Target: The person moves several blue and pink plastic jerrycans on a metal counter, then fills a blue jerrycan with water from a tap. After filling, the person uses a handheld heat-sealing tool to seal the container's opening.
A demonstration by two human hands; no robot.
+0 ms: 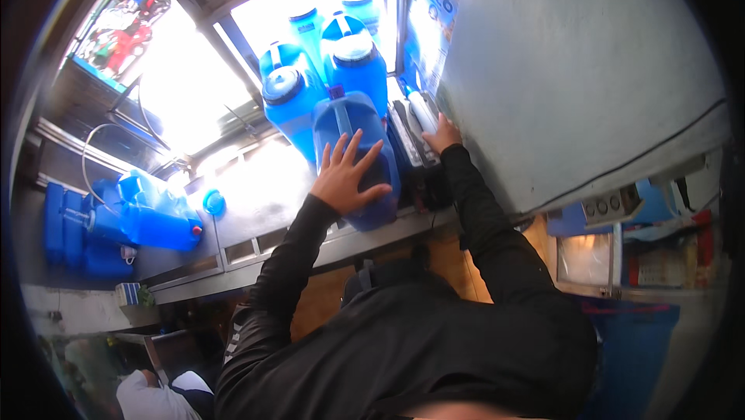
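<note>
My left hand (349, 176) lies with its fingers spread on the side of a translucent blue water jug (362, 119) with a moulded handle and a dark purple cap. My right hand (444, 135) is closed round the lower end of a white, tube-shaped bottle (422, 112) with a blue tip, beside the grey wall. Between the jug and that bottle are dark and silvery objects (407, 133), too cluttered to name. Just behind the jug stand two larger blue water containers with round lids, one at the left (293, 110) and one at the right (363, 71).
More blue containers (307, 28) stand by the bright window. At the left, blue jugs (159, 214) lie near a round blue cap (213, 202) on the metal counter (252, 187). A black cable (621, 160) runs along the grey wall (582, 55). Someone in white (147, 398) is at lower left.
</note>
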